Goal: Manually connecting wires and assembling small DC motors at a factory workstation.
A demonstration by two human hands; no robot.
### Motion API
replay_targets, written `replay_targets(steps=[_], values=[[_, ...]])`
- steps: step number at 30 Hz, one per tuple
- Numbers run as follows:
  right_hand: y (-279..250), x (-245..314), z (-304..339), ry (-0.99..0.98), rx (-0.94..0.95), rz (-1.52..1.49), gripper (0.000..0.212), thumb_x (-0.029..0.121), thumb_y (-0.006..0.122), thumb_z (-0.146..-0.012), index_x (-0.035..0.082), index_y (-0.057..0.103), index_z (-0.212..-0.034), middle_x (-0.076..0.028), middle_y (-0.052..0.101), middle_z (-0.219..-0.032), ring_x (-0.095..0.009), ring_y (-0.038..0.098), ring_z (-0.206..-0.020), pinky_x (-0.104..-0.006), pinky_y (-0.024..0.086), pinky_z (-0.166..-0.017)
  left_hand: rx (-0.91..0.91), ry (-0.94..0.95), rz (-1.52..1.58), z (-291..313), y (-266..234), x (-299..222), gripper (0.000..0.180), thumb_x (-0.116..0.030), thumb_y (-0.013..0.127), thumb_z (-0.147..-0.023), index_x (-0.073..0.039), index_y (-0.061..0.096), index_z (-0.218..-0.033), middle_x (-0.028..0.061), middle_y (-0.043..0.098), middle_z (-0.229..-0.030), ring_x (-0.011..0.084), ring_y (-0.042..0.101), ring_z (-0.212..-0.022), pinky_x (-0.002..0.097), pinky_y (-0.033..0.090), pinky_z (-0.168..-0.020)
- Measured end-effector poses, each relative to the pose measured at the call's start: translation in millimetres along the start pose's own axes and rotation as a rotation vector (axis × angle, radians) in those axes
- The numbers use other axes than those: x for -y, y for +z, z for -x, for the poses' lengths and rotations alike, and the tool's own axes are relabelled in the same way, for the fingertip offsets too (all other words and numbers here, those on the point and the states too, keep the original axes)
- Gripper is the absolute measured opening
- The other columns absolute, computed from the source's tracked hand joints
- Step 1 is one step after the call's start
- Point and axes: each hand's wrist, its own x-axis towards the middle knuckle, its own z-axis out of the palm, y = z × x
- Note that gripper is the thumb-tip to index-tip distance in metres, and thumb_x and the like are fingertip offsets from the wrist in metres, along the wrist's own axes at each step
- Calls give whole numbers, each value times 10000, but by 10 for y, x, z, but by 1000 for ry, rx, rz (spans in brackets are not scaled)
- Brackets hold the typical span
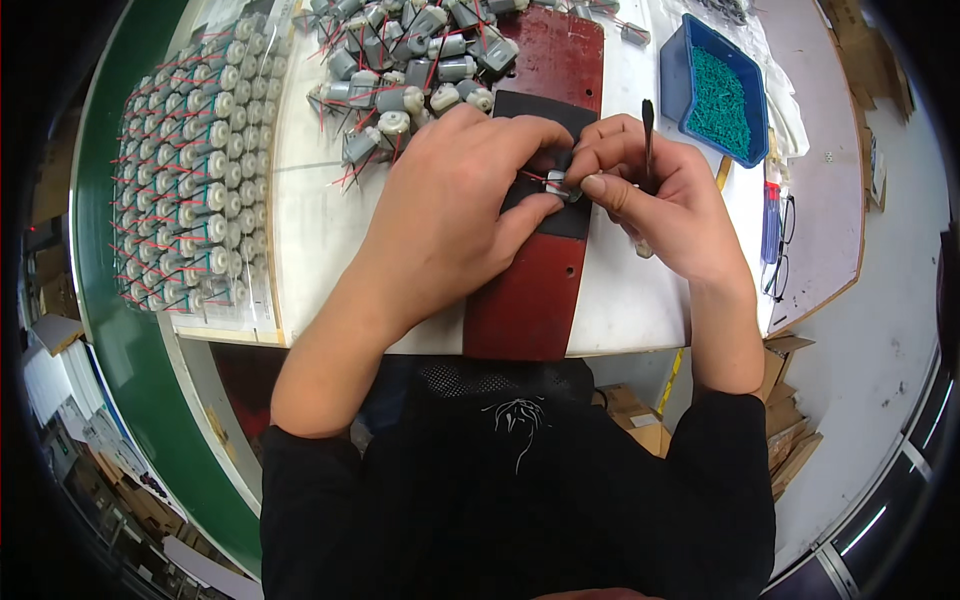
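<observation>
My left hand point(460, 185) is closed around a small silver-grey electric motor point(557, 184), thumb and forefinger at its sides. A red wire shows at the motor's end, and much of its body is hidden by fingers. The fingertips of my right hand point(655, 185) pinch at the motor's right side; what lies between them is too small to tell. That hand also holds a thin tool point(648, 135), its dark flattened tip pointing up and its pale end below the palm. Beneath both hands lies a black pad point(512, 104) on a dark red board point(522, 300).
Loose motors with red wires point(400, 60) are heaped beyond my left hand. At left stand rows of motors point(190, 170) with red and teal wires. A blue bin point(676, 95) of small green pieces point(720, 100) sits at far right, near eyeglasses point(783, 250).
</observation>
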Motion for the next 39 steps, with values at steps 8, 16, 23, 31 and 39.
replay_targets(steps=[8,16,23,31,39], values=[[37,-2,-6,-31,-5,79,91,-20,671,-939,-17,717,-1018,-11,602,-1141,-31,567,-758,-183,417,-590,-13,21,-10,12,0,-3,322,-69,815,-789,-40,705,-1090,89,724,-977,288,634,-910,376,503,-825],[35,-111,-28,-379,-32,215,112,-15,690,-940,-20,705,-1051,-27,624,-1141,-71,619,-875,-194,467,-671,-115,104,54,-15,12,-12,158,-43,811,-793,-34,734,-931,88,733,-969,271,647,-912,362,504,-821],[124,34,81,-113,-135,-49,113,19,710,-958,0,708,-1069,-19,671,-1058,-57,622,-831,-192,470,-665,-223,152,-28,-52,47,-68,129,-14,795,-770,-50,738,-880,66,728,-951,268,641,-892,365,519,-783],[109,-71,24,-182,-124,-13,113,55,713,-964,13,699,-1068,9,674,-1033,-27,595,-784,-175,444,-641,-231,203,-100,-37,64,-47,182,-13,788,-773,-51,714,-935,70,718,-944,276,639,-905,384,521,-793],[-42,-28,-32,-47,-30,78,125,44,694,-966,7,677,-1084,29,658,-971,-25,568,-770,-172,420,-631,-24,-63,138,27,94,-5,501,-24,809,-802,-16,591,-1252,112,696,-1128,268,693,-987,351,526,-916]])
